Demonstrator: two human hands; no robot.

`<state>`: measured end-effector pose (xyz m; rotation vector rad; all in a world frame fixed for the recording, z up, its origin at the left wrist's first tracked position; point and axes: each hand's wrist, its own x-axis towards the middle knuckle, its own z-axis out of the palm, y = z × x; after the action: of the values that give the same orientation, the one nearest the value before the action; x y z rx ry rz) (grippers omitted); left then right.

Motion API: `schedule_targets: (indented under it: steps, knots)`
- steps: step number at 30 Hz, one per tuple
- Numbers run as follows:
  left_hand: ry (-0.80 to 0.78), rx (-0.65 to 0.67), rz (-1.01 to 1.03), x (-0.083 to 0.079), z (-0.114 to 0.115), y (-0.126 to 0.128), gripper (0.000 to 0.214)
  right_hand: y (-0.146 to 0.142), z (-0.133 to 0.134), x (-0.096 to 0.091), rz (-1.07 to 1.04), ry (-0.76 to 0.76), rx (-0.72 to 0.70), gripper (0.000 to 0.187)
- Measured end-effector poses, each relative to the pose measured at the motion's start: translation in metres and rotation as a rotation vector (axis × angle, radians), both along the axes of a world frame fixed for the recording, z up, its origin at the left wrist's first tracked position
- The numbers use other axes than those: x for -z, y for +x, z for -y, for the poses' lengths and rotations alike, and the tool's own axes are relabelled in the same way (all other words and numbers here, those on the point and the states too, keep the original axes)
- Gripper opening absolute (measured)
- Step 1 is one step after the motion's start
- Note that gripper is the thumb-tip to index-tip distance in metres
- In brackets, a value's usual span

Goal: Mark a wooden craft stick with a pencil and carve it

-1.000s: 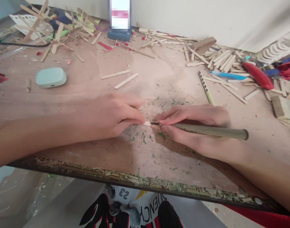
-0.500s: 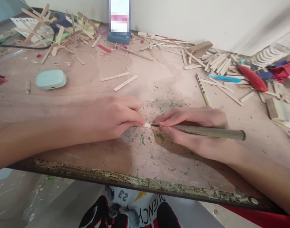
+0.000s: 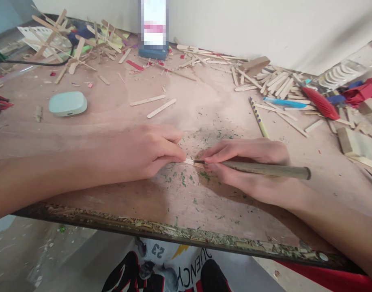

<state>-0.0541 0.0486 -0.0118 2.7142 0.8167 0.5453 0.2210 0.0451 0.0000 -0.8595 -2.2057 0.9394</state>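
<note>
My left hand (image 3: 155,150) is closed, its fingertips pinching one end of a thin wooden craft stick (image 3: 189,161) against the table. Most of the stick is hidden by my fingers. In my right hand (image 3: 249,166) is a carving knife with a round wooden handle (image 3: 271,169) and a short dark blade. The blade tip touches or nearly touches the stick between my two hands. Small green shavings (image 3: 183,178) lie scattered around the stick.
Two loose craft sticks (image 3: 161,108) and a pale green case (image 3: 68,104) lie beyond my left hand. A phone (image 3: 154,24) stands at the wall. Behind my right hand are a dotted pencil (image 3: 259,117), a red-handled tool (image 3: 320,103) and heaped craft sticks (image 3: 278,83). The table's edge (image 3: 161,229) is near me.
The view has shifted very slightly. Both hands keep nearly the same place, with the knife tip still at the craft stick.
</note>
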Motion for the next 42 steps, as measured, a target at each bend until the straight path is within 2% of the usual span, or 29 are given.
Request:
schedule_targets:
  steps: [7,13,17,20,26,29,33,37,42]
  knots:
    - [0.014,0.017,0.018,0.001,0.000,0.000,0.031,-0.001,0.000,-0.001,-0.029,0.001,-0.010,0.011]
    - [-0.012,0.020,0.022,0.001,-0.001,-0.001,0.028,0.000,-0.002,-0.004,-0.115,-0.071,0.167,0.008]
    - [-0.050,0.008,0.061,0.006,0.000,-0.002,0.026,0.002,-0.003,-0.007,-0.133,-0.183,0.229,0.005]
    - [-0.109,0.017,0.104,0.007,0.002,-0.001,0.023,0.002,-0.005,-0.008,-0.146,-0.201,0.261,0.007]
    - [-0.234,0.062,0.198,-0.006,0.007,0.002,0.014,-0.001,-0.006,-0.008,-0.155,-0.218,0.237,0.009]
    - [-0.168,-0.009,0.242,-0.011,0.005,0.002,0.016,-0.001,-0.007,-0.007,-0.164,-0.218,0.211,0.009]
    - [-0.023,-0.095,0.087,-0.006,-0.002,0.000,0.028,0.000,-0.008,-0.005,-0.172,-0.215,0.167,0.014]
    - [-0.006,-0.077,-0.146,0.003,-0.007,0.001,0.068,0.001,-0.009,-0.003,-0.154,-0.204,0.154,0.016]
    - [-0.010,-0.028,-0.206,0.004,-0.004,0.005,0.079,0.000,-0.007,-0.003,-0.123,-0.153,0.142,0.013]
